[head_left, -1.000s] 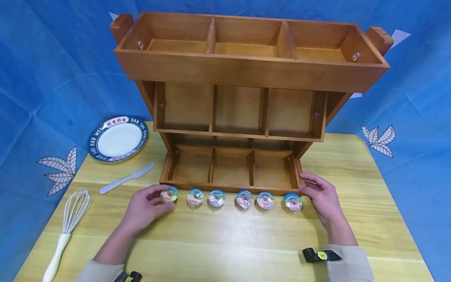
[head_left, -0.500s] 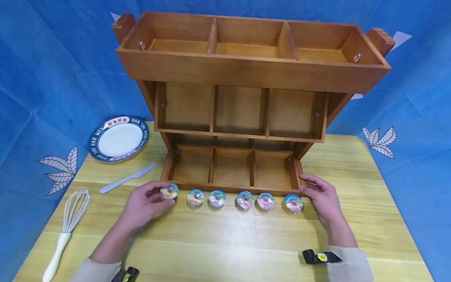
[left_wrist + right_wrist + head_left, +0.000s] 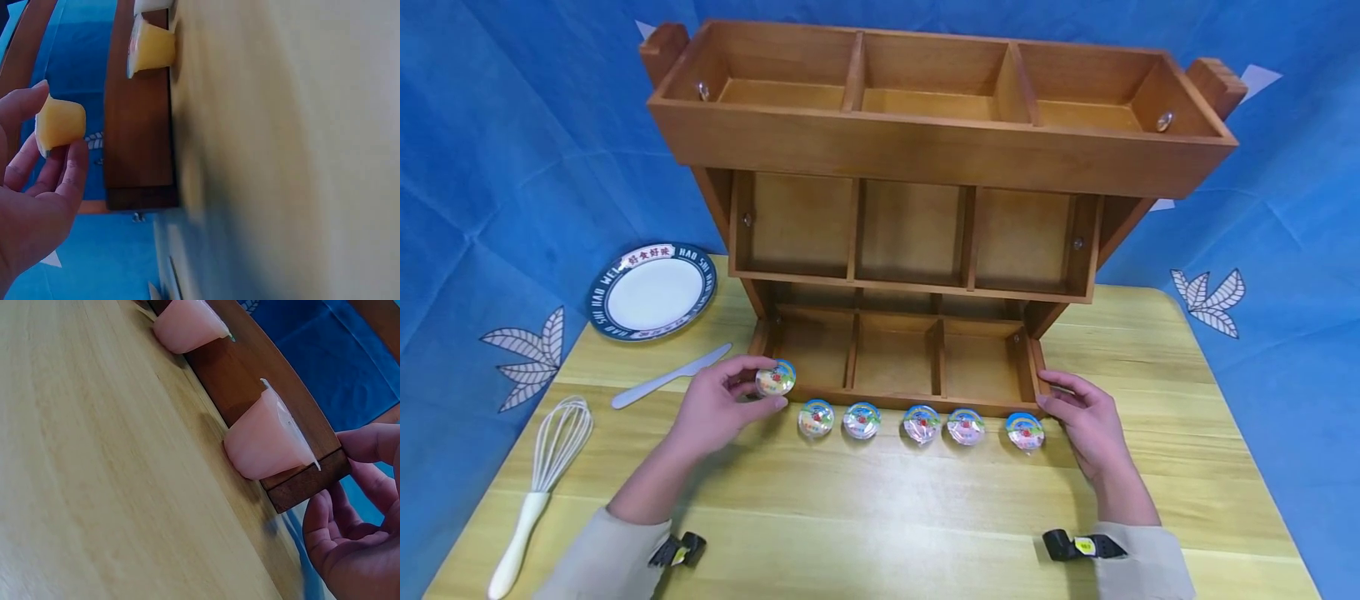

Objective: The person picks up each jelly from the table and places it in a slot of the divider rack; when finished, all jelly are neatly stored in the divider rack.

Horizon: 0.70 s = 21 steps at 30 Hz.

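Note:
My left hand [image 3: 715,408] pinches a jelly cup [image 3: 776,378] with a printed lid, raised at the front left corner of the wooden rack's bottom tier. In the left wrist view this jelly cup [image 3: 62,124] is yellow and clear of the tabletop, between thumb and fingers. My right hand [image 3: 1090,421] holds the right front corner of the wooden rack [image 3: 925,154]; the right wrist view shows its thumb and fingers about that corner [image 3: 312,481]. Several more jelly cups [image 3: 921,425] stand in a row before the rack. A pink jelly cup [image 3: 269,437] is nearest my right hand.
The rack has three tiers, each split into three compartments. A white plate with a dark patterned rim [image 3: 601,292] lies at the back left. A pale knife [image 3: 670,377] and a whisk [image 3: 535,500] lie left of my left hand. Blue cloth [image 3: 512,125] hangs behind.
My left hand has lifted the leftmost jelly cup off the table and brought it up and right, toward the bottom tier. My right hand stays at the rack's corner.

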Available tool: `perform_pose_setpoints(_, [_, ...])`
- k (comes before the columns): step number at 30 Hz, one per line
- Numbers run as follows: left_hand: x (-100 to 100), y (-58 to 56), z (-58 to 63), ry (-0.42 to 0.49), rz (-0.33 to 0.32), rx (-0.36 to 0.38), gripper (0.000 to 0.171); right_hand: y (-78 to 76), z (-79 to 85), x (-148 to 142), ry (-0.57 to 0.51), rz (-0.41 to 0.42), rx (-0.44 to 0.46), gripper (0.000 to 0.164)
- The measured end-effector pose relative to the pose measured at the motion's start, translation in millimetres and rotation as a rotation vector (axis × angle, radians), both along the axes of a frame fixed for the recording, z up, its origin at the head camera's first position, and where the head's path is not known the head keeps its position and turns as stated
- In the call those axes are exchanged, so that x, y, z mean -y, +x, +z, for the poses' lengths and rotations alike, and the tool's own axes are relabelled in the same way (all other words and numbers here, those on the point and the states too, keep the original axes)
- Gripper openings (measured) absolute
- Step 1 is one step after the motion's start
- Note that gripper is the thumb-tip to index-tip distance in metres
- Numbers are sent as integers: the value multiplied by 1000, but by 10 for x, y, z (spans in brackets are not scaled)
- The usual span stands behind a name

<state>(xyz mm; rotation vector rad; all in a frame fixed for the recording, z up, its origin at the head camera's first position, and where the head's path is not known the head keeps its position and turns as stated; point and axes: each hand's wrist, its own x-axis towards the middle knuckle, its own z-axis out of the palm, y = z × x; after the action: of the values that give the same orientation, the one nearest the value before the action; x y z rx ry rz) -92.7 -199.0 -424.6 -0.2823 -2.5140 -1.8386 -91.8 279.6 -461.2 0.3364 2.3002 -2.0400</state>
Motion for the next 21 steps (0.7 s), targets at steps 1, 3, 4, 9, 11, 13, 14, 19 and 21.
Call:
perform_pose_setpoints(1, [-13, -27, 17, 6, -7, -3, 40, -1, -3, 1, -2, 0, 0, 43])
perform_pose_setpoints(3, [-37, -83, 46, 5, -15, -4, 41, -2, -10, 4, -7, -1, -3, 43])
perform_pose_setpoints(4, [-53, -107, 65, 8, -20, 2, 41, -3, -13, 3, -8, -1, -4, 43])
perform_pose_setpoints(9, [-126, -240, 125, 17, -40, 44, 47, 3, -5, -5, -16, -3, -1, 41])
perform_pose_setpoints(11, [-158, -293, 135, 35, -46, 59, 49, 6, -2, -8, -17, -1, 2, 40])
perform_pose_setpoints(13, [-191, -344, 136, 49, -53, 62, 50, 6, -1, -9, -22, 2, 3, 40])
perform_pose_setpoints(14, [-209, -368, 135, 50, -55, 60, 50, 6, -2, -8, -24, 2, 3, 40])
perform_pose_setpoints(19, [-285, -484, 101, 53, -48, 53, 51, 3, -11, -4, -34, 5, -3, 40])
perform_pose_setpoints(21, [-315, -526, 83, 64, -40, 63, 51, 2, -14, -3, -38, 8, -8, 40])
